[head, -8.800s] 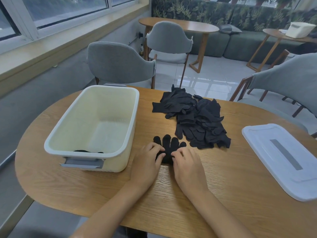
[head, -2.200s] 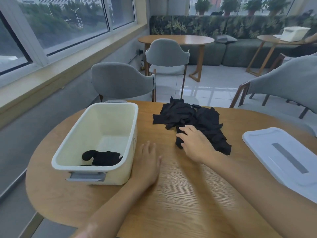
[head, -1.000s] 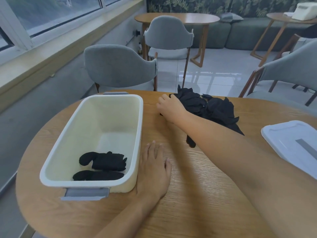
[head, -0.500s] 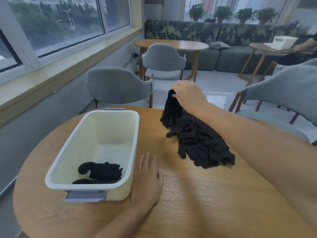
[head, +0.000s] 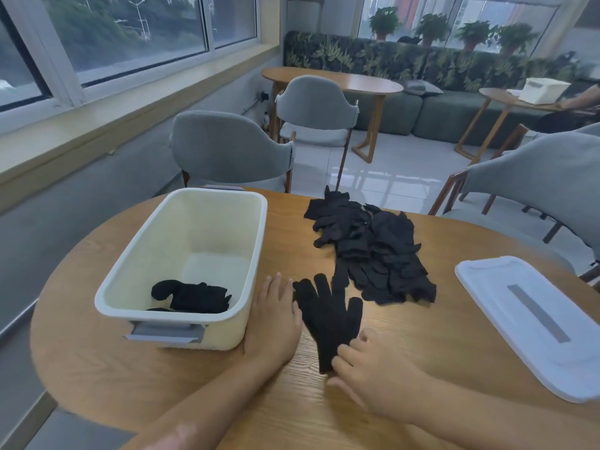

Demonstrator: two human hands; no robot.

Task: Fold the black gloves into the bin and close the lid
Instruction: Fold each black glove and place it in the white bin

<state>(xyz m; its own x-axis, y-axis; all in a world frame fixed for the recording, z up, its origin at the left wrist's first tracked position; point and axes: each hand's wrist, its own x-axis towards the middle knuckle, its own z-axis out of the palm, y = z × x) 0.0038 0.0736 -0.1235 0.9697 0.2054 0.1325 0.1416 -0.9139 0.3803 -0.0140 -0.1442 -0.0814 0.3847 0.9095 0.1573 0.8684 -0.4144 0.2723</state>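
Glove [head: 328, 316] lies flat on the table [head: 406, 345], fingers pointing away, just beside the bin [head: 181, 264]. Right hand [head: 367, 371] pinches its cuff; left hand [head: 276, 316] rests spread alongside. Folding looks next: double it over, then drop it in with the folded gloves [head: 191, 297].

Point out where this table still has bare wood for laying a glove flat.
Bare wood lies between the glove pile and the lid, and along the near edge past the right hand. Crowded: between bin and pile, where the left hand and flat glove lie.
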